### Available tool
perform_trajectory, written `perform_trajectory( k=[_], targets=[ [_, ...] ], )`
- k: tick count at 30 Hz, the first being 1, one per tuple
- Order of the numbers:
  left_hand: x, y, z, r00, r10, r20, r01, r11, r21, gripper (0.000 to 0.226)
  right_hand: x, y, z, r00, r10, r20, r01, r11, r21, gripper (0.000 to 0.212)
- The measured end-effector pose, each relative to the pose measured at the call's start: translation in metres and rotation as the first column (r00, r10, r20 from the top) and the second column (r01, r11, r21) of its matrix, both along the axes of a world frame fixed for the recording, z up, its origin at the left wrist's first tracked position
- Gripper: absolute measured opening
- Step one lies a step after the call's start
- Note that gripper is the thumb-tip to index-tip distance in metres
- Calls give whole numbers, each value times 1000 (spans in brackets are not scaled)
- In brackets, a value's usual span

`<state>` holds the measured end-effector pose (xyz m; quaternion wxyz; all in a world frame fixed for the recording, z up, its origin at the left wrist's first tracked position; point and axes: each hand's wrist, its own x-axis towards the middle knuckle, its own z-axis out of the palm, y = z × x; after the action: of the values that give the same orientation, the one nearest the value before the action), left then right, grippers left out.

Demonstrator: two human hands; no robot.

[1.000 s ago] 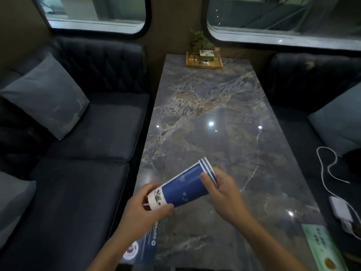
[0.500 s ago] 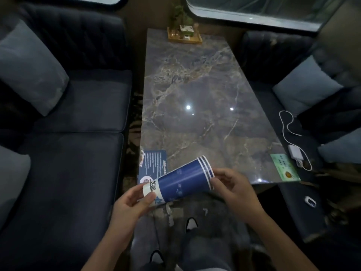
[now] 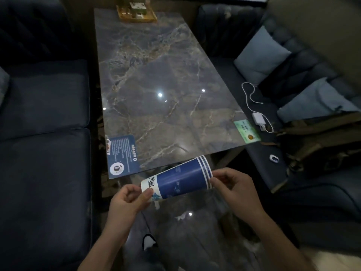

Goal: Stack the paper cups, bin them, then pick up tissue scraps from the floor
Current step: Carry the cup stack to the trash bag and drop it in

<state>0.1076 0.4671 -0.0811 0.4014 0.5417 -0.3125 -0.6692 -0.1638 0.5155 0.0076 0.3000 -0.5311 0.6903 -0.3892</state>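
Nearest the camera, the floor [image 3: 195, 241] shows at least one pale scrap [image 3: 180, 217] below the hands, probably tissue; none appears collected, so that stage is judged still to come. No bin is in view, so binning also remains.

Above the floor, just off the near edge of the table [image 3: 156, 85], the stacked paper cups [image 3: 179, 179] lie almost horizontal in mid-air, base to the left and three nested rims to the right. Stacking therefore looks complete.

The left hand [image 3: 129, 200] has its grip closed on the base end, thumb on the printed band, forearm rising from the lower frame. The right hand [image 3: 234, 189] pinches the rim end with its fingertips, wrist bent inward.

On the table's near left corner lies a blue card [image 3: 123, 155]; at the near right corner, a green card [image 3: 247, 131]. At the far edge stands a small tray [image 3: 136, 15].
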Motion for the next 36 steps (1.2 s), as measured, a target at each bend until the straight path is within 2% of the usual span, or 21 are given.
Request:
perform_trajectory(
  k=[3, 7, 15, 19, 24, 28, 30, 33, 36],
  targets=[
    [-24, 10, -2, 996, -77, 40, 77, 997, -8, 32, -21, 28, 1, 999, -43, -20, 43, 999, -21, 13],
    [-68, 33, 2, 986, -146, 74, 146, 989, 7, 32, -58, 74, -2, 992, -120, -36, 119, 993, -15, 15],
    [-174, 114, 13, 936, -299, 187, 309, 951, -28, 25, -138, 197, -17, 929, -356, 100, 358, 934, -6, 22],
    [-224, 159, 14, 909, -375, 183, 379, 925, 12, 27, -172, 268, -26, 878, -456, 147, 456, 889, 40, 26],
    [-276, 211, 14, 851, -484, 205, 486, 873, 46, 19, -204, 342, -33, 830, -532, 168, 527, 847, 75, 30],
    [-307, 238, 22, 784, -557, 275, 571, 821, 36, 10, -219, 382, -39, 786, -594, 169, 586, 804, 99, 38],
    [-322, 245, 26, 777, -571, 264, 579, 813, 54, 9, -224, 395, -44, 766, -623, 162, 612, 783, 115, 40],
    [-341, 248, 29, 778, -581, 238, 579, 811, 87, 7, -228, 407, -54, 729, -663, 169, 645, 749, 152, 36],
    [-357, 241, 26, 736, -623, 263, 626, 775, 83, 10, -231, 412, -63, 676, -718, 165, 692, 696, 193, 31]
  ],
)
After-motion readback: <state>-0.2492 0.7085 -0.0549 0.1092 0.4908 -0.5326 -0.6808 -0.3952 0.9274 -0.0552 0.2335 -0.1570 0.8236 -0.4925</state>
